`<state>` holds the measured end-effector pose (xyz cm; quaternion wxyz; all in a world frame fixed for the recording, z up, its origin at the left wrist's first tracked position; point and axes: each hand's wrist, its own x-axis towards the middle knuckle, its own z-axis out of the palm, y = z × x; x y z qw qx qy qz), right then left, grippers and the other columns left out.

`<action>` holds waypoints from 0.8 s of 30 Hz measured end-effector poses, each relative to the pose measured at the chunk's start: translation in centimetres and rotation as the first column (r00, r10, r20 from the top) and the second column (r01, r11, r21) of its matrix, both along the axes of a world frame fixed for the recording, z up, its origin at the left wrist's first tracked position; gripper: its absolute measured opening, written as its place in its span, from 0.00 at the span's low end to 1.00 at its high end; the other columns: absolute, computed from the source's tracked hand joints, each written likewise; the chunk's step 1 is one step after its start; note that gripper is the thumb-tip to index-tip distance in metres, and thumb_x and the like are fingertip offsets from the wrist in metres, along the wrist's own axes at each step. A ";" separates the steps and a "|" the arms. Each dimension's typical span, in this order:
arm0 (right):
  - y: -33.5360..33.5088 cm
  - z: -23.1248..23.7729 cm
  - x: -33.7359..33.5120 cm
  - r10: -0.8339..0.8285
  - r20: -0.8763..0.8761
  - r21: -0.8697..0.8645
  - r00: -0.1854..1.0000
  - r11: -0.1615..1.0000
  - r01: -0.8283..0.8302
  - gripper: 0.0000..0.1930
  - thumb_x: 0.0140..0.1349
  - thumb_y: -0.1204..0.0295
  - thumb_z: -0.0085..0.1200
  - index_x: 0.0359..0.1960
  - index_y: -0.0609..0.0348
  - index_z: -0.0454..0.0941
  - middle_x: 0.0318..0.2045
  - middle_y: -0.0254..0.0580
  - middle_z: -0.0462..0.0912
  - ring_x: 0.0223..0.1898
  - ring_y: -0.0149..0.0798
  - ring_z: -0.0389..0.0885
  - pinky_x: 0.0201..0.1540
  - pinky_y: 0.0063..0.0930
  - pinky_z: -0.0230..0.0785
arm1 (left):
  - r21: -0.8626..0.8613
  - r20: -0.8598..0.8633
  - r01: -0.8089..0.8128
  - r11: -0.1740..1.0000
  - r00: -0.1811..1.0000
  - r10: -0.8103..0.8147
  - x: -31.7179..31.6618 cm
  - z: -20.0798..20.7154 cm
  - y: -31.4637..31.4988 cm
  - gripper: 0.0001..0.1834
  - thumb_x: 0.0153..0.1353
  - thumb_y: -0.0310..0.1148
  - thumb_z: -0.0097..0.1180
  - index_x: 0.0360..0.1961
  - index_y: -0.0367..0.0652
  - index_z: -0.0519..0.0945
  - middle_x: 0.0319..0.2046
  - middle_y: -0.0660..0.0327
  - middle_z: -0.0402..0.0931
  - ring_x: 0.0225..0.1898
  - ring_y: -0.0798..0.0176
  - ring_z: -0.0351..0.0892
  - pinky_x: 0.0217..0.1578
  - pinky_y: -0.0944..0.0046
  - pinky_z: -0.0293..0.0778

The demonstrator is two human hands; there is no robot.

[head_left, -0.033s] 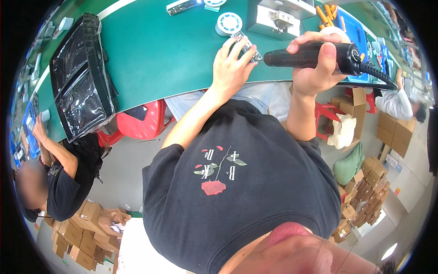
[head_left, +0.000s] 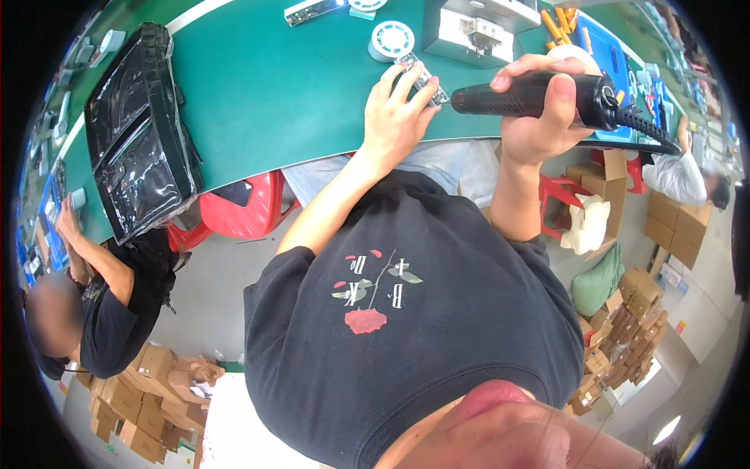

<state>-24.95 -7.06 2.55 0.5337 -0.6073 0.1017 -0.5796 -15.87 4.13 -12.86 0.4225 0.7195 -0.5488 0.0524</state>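
Observation:
My left hand (head_left: 394, 121) pins a narrow, dark-and-silver circuit board (head_left: 439, 94) against the table, its fingers bent over the board and partly hiding it. At the board's far end is a round white spoked piece (head_left: 391, 41); whether the two are joined, I cannot tell. My right hand (head_left: 539, 137) is wrapped round a black electric screwdriver (head_left: 508, 95), held nearly level. The tool's thin tip points left and meets or almost meets the board's near end, beside my left fingertips.
A green-topped table (head_left: 266, 86) carries a grey metal device (head_left: 457, 35), a blue tray (head_left: 605, 47) with orange-handled tools, and a lit strip-shaped part (head_left: 315, 11). A black bag with clear panels (head_left: 144, 133) stands on the left. A co-worker (head_left: 109, 305) sits beyond it, near a red stool (head_left: 246, 207).

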 end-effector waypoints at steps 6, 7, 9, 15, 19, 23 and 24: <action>0.3 0.1 0.1 -0.064 -0.071 -0.032 0.995 0.998 0.061 0.12 0.71 0.68 0.54 0.48 0.63 0.73 0.26 0.57 0.81 0.20 0.46 0.81 0.22 0.39 0.80 | 0.011 0.005 0.000 1.000 1.000 0.000 0.0 0.1 0.0 0.26 0.51 0.36 0.79 0.54 0.52 0.89 0.62 0.58 0.79 0.65 0.47 0.74 0.63 0.50 0.76; 0.2 0.0 0.1 -0.060 -0.076 -0.031 0.995 0.998 0.057 0.12 0.71 0.68 0.54 0.48 0.63 0.72 0.26 0.58 0.81 0.20 0.46 0.81 0.22 0.39 0.80 | 0.017 0.003 0.000 1.000 1.000 0.000 0.1 0.1 0.0 0.26 0.51 0.36 0.79 0.54 0.52 0.89 0.62 0.58 0.79 0.65 0.47 0.74 0.63 0.50 0.76; 0.4 -0.2 0.1 -0.020 -0.014 0.006 1.000 1.000 0.020 0.13 0.69 0.72 0.61 0.49 0.63 0.72 0.27 0.55 0.84 0.21 0.41 0.82 0.26 0.35 0.80 | 0.027 -0.003 0.004 1.000 1.000 -0.003 0.0 0.1 0.1 0.26 0.51 0.36 0.79 0.54 0.53 0.89 0.62 0.58 0.79 0.65 0.47 0.73 0.63 0.50 0.76; 0.9 -1.5 0.5 0.029 0.075 -0.005 0.997 1.000 -0.029 0.18 0.68 0.70 0.69 0.50 0.61 0.71 0.27 0.47 0.83 0.23 0.37 0.82 0.27 0.31 0.79 | 0.036 -0.001 0.007 0.999 1.000 -0.007 -0.1 0.2 0.0 0.28 0.50 0.36 0.79 0.55 0.53 0.89 0.62 0.58 0.79 0.66 0.47 0.73 0.63 0.50 0.76; 0.8 -1.7 0.0 0.073 0.068 -0.034 0.995 0.997 -0.071 0.21 0.69 0.66 0.69 0.52 0.60 0.69 0.28 0.50 0.84 0.24 0.38 0.83 0.30 0.31 0.80 | 0.036 0.002 0.000 0.999 1.000 0.000 -0.1 0.0 0.0 0.28 0.49 0.36 0.79 0.55 0.53 0.89 0.62 0.58 0.79 0.66 0.47 0.73 0.63 0.50 0.76; 0.6 -1.4 -0.1 0.135 0.010 -0.104 0.991 0.986 -0.133 0.23 0.71 0.64 0.68 0.54 0.62 0.68 0.30 0.53 0.85 0.25 0.37 0.83 0.32 0.29 0.81 | 0.029 0.000 0.004 1.000 1.000 -0.004 -0.1 0.0 0.0 0.28 0.50 0.36 0.78 0.56 0.54 0.88 0.62 0.58 0.78 0.66 0.46 0.73 0.62 0.50 0.76; 0.6 -1.3 -0.2 0.154 -0.007 -0.119 0.988 0.981 -0.154 0.23 0.71 0.63 0.68 0.54 0.62 0.67 0.31 0.54 0.86 0.25 0.37 0.83 0.32 0.29 0.81 | 0.030 0.004 0.001 1.000 1.000 -0.001 -0.1 0.0 0.0 0.28 0.51 0.36 0.78 0.57 0.54 0.88 0.62 0.59 0.78 0.67 0.46 0.72 0.62 0.50 0.77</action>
